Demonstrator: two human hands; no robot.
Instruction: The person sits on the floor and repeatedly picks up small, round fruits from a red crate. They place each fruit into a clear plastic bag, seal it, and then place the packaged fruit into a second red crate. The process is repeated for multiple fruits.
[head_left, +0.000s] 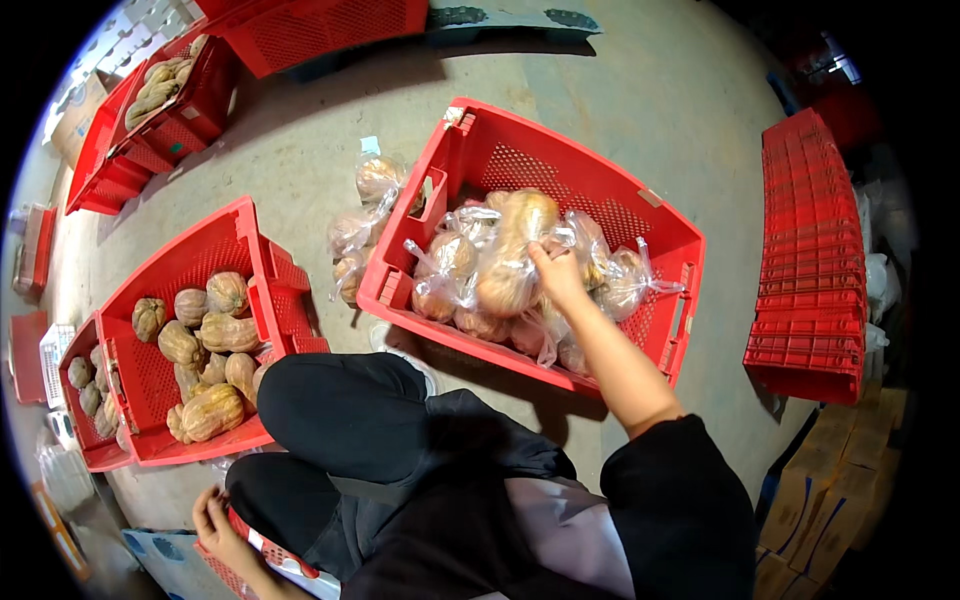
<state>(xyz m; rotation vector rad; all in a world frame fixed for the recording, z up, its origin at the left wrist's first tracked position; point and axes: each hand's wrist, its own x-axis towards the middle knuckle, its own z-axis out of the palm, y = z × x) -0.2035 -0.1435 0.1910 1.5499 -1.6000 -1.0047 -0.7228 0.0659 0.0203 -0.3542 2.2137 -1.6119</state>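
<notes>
My right hand (556, 266) grips a pumpkin in a clear plastic bag (517, 251) over the large red perforated crate (536, 379). Beneath it in that crate lie several more bagged pumpkins (453, 256). My left hand (214, 517) is low at the left, beside my knee, with its fingers slightly curled; I see nothing held in it. Several bagged pumpkins (352, 229) rest on the floor against the crate's left side. Loose unbagged pumpkins (214, 412) fill part of another red crate (176, 253) at the left.
A tall stack of red crates (806, 277) stands at the right, with cardboard boxes (832, 502) below it. More red crates (187, 124), one holding pumpkins, are at the upper left. A pallet (517, 22) lies at the top. Under me is a red perforated seat or crate (279, 556).
</notes>
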